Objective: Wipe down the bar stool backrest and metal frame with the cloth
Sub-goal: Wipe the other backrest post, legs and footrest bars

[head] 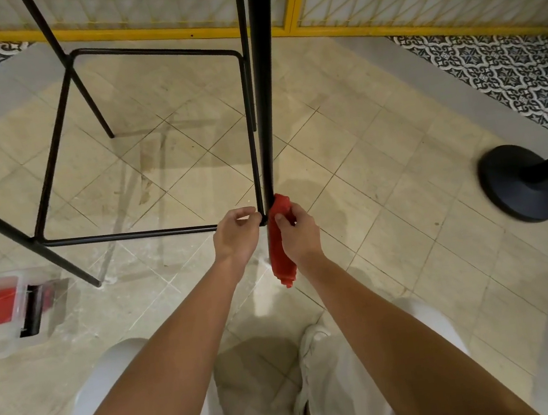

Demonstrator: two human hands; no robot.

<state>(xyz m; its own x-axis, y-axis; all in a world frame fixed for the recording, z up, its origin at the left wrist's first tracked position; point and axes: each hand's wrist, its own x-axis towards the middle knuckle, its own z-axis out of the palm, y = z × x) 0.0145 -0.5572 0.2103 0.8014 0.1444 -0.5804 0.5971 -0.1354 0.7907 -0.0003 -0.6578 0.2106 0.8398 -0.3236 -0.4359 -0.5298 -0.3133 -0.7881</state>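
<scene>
Two hands reach the black metal stool frame [265,105]. Right hand [298,235] grips a red cloth [280,258]; left hand [234,236] pinches the frame with curled fingers [247,214]

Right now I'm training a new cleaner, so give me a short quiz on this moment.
1. Which hand holds the red cloth: A, left hand; B, right hand?
2. True or false: the left hand grips the footrest rail near its corner.
3. Fill in: the cloth is pressed against a thick black ____.
Key: 1 B; 2 true; 3 stool leg.
</scene>
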